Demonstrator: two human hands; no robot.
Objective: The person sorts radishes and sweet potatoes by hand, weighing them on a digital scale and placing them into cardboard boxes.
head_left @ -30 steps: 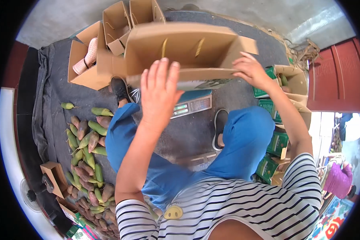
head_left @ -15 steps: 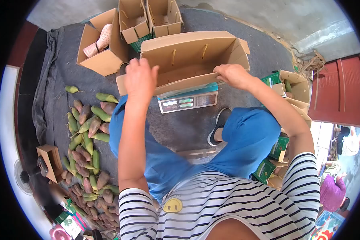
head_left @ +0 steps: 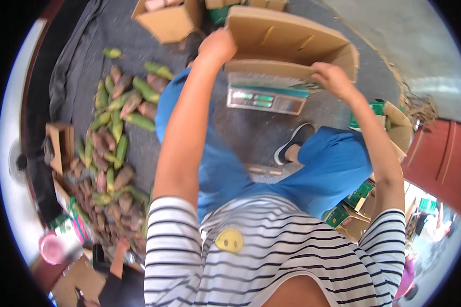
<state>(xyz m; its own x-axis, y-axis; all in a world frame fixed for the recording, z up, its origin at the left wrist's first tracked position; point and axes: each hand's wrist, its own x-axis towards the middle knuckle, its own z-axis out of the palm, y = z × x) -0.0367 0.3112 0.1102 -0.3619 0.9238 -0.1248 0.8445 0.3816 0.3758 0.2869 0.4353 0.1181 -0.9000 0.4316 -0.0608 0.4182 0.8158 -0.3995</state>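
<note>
An open cardboard box point(head_left: 287, 38) with yellow cord handles on its inner wall sits over a digital scale point(head_left: 266, 100). The scale's green displays are lit. At the box's left edge, my left hand point(head_left: 217, 47) is closed on the cardboard; its fingertips are partly hidden. My right hand point(head_left: 335, 81) pinches the top edge of the near wall, toward its right end. The inside of the box that I can see is bare cardboard.
Green radishes point(head_left: 147, 90) and reddish-brown roots point(head_left: 131, 103) are heaped on the floor to the left. More cardboard boxes point(head_left: 169, 23) stand at the back, with another open box point(head_left: 396, 123) at right. A person point(head_left: 435, 225) is far right.
The view has turned, so the box appears higher and further right. My left hand's fingers, more spread before, are now closed at the box's left edge. My right hand still holds the near wall.
</note>
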